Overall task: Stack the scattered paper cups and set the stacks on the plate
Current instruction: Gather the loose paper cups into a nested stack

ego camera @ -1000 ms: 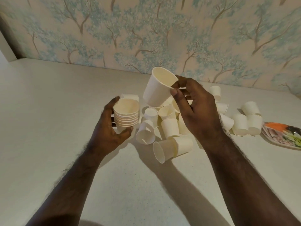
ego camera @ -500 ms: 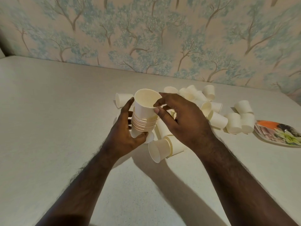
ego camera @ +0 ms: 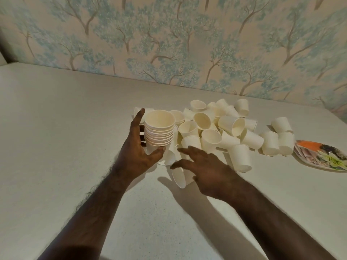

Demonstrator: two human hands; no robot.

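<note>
Left hand [ego camera: 139,147] grips the upright stack [ego camera: 159,131] above the desk [ego camera: 65,147]. Right hand [ego camera: 204,166], fingers spread, hovers over loose cups [ego camera: 216,132]. Plate [ego camera: 323,156] lies far right.

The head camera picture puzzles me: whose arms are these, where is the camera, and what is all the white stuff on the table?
There is no machine here. A person wears a camera on the head, looking forward and down, so the two arms reaching in from below are that person's own. The left hand grips a stack of nested paper cups, held upright. The right hand holds nothing; its fingers are spread above a cup lying on its side. Behind them is a heap of loose paper cups on the pale table. At the far right edge sits a patterned plate, with no cups on it yet.
</note>
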